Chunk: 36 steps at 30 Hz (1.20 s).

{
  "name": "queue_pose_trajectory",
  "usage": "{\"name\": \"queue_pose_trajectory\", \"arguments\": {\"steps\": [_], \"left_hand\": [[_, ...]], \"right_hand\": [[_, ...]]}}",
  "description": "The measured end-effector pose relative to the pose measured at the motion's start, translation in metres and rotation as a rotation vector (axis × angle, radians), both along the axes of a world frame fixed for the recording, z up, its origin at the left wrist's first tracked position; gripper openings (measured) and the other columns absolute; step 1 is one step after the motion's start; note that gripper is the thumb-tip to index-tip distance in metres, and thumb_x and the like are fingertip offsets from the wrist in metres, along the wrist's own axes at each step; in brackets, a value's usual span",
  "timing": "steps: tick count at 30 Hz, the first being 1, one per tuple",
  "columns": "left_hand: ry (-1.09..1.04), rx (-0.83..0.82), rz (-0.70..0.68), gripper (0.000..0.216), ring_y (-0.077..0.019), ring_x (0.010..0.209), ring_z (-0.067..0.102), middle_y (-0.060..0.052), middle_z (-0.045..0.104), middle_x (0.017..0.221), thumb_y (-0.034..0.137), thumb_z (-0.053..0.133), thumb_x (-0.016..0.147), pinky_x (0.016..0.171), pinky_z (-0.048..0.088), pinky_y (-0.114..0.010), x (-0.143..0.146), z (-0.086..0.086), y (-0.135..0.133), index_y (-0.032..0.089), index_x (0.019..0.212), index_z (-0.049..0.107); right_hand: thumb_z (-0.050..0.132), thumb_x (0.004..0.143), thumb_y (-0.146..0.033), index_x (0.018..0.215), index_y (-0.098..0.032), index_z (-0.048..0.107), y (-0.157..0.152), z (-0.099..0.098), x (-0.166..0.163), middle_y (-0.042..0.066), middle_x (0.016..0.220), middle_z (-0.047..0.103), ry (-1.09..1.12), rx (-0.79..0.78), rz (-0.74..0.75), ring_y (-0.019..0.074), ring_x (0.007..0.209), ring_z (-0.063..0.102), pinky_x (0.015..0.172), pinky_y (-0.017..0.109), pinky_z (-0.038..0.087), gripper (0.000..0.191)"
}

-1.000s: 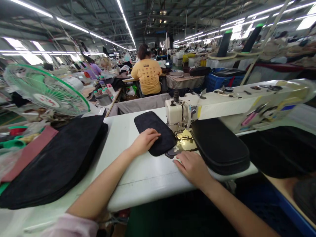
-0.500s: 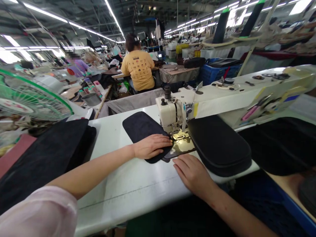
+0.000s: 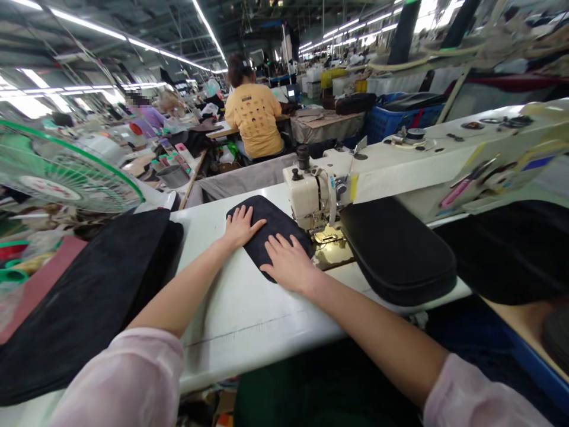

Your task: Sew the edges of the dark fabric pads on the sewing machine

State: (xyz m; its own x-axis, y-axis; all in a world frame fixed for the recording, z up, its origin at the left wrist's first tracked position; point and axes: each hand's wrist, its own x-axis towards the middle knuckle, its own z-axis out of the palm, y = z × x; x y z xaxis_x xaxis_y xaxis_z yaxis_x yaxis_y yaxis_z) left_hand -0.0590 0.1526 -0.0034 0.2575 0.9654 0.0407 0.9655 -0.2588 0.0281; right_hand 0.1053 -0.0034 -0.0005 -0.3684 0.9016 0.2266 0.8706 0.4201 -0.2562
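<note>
A dark oblong fabric piece (image 3: 271,222) lies on the white table (image 3: 249,308), just left of the sewing machine's (image 3: 320,193) needle head. My left hand (image 3: 240,227) rests flat on the piece's far left edge, fingers spread. My right hand (image 3: 288,263) lies flat on its near end, fingers stretched toward the machine. Both hands press on the fabric without gripping it. The shiny needle plate (image 3: 331,249) sits bare right of my right hand.
A stack of black padded pieces (image 3: 395,249) lies under the machine arm on the right. A large dark fabric pile (image 3: 89,296) covers the table's left, beside a green fan (image 3: 57,178). A person in a yellow shirt (image 3: 255,124) sits ahead. Blue crate (image 3: 391,121) behind.
My left hand slid from the fabric's near right end to its far left edge. My right hand moved off the table onto the fabric's near end. The piece shifted slightly left.
</note>
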Motion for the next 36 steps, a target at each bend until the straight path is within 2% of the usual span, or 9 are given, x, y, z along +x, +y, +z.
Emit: {"name": "queue_pose_trajectory", "arguments": {"steps": [6, 8, 10, 13, 16, 21, 26, 31, 36], "left_hand": [[0.035, 0.011, -0.049, 0.068, -0.0389, 0.151, 0.024, -0.021, 0.029, 0.162, 0.054, 0.041, 0.100, 0.119, 0.024, -0.061, 0.003, 0.009, -0.007, 0.011, 0.154, 0.037], [0.012, 0.077, -0.265, 0.052, -0.0369, 0.147, 0.034, -0.018, 0.043, 0.155, 0.043, 0.040, 0.102, 0.118, 0.024, -0.063, 0.006, 0.011, -0.014, 0.015, 0.144, 0.052], [-0.064, 0.092, -0.622, 0.041, -0.0313, 0.139, 0.047, -0.015, 0.056, 0.145, 0.033, 0.038, 0.103, 0.118, 0.031, -0.059, 0.012, 0.012, -0.028, 0.017, 0.132, 0.063], [-0.208, 0.019, -1.111, 0.039, -0.0262, 0.131, 0.055, -0.016, 0.063, 0.136, 0.027, 0.038, 0.103, 0.112, 0.044, -0.047, 0.029, 0.012, -0.054, 0.016, 0.130, 0.064], [-0.216, -0.032, -1.335, 0.041, -0.0274, 0.132, 0.053, -0.017, 0.063, 0.136, 0.022, 0.038, 0.102, 0.111, 0.045, -0.044, 0.045, 0.014, -0.075, 0.014, 0.136, 0.059], [-0.118, -0.135, -1.410, 0.046, -0.0290, 0.139, 0.047, -0.015, 0.058, 0.144, 0.023, 0.035, 0.102, 0.115, 0.039, -0.047, 0.049, 0.019, -0.073, 0.016, 0.143, 0.052], [-0.090, -0.265, -1.458, 0.049, -0.0263, 0.149, 0.033, -0.012, 0.050, 0.152, 0.026, 0.030, 0.103, 0.123, 0.027, -0.047, 0.045, 0.019, -0.057, 0.018, 0.148, 0.047], [-0.091, -0.296, -1.495, 0.050, -0.0258, 0.151, 0.029, -0.012, 0.048, 0.154, 0.028, 0.028, 0.104, 0.126, 0.019, -0.048, 0.045, 0.017, -0.050, 0.016, 0.149, 0.046], [-0.153, -0.291, -1.468, 0.048, -0.0266, 0.148, 0.035, -0.013, 0.052, 0.150, 0.028, 0.031, 0.103, 0.126, 0.022, -0.049, 0.045, 0.019, -0.054, 0.018, 0.147, 0.048]], "right_hand": [[0.057, 0.099, -0.032, 0.139, -0.002, 0.054, -0.064, -0.027, 0.036, 0.021, 0.149, 0.050, -0.005, 0.140, -0.048, 0.0317, 0.139, 0.047, 0.114, 0.046, 0.041, 0.050], [0.059, 0.098, -0.030, 0.137, -0.002, 0.056, -0.075, -0.033, 0.040, 0.021, 0.144, 0.055, 0.018, 0.187, -0.086, 0.0322, 0.134, 0.051, 0.112, 0.045, 0.044, 0.048], [0.062, 0.095, -0.027, 0.134, -0.001, 0.058, -0.078, -0.035, 0.039, 0.022, 0.135, 0.062, 0.039, 0.214, -0.123, 0.0327, 0.126, 0.056, 0.110, 0.045, 0.046, 0.047], [0.066, 0.092, -0.021, 0.130, 0.002, 0.059, -0.076, -0.033, 0.037, 0.022, 0.125, 0.066, 0.043, 0.240, -0.105, 0.0331, 0.118, 0.060, 0.107, 0.046, 0.050, 0.045], [0.064, 0.092, -0.020, 0.127, 0.001, 0.061, -0.076, -0.030, 0.040, 0.022, 0.126, 0.065, 0.070, 0.269, -0.062, 0.0329, 0.118, 0.060, 0.106, 0.046, 0.051, 0.041], [0.057, 0.096, -0.020, 0.115, -0.010, 0.066, -0.095, -0.027, 0.068, 0.016, 0.124, 0.067, 0.150, 0.250, -0.033, 0.0295, 0.115, 0.061, 0.106, 0.048, 0.050, 0.024], [0.050, 0.099, -0.020, 0.119, -0.013, 0.064, -0.112, -0.037, 0.095, 0.015, 0.126, 0.066, 0.225, 0.266, -0.134, 0.0287, 0.118, 0.060, 0.103, 0.048, 0.052, 0.026], [0.050, 0.099, -0.019, 0.117, -0.014, 0.065, -0.113, -0.042, 0.095, 0.014, 0.123, 0.068, 0.276, 0.305, -0.171, 0.0277, 0.116, 0.062, 0.103, 0.046, 0.052, 0.024], [0.050, 0.099, -0.019, 0.118, -0.013, 0.064, -0.113, -0.042, 0.094, 0.015, 0.124, 0.067, 0.285, 0.303, -0.170, 0.0285, 0.117, 0.061, 0.102, 0.047, 0.053, 0.025]]}}
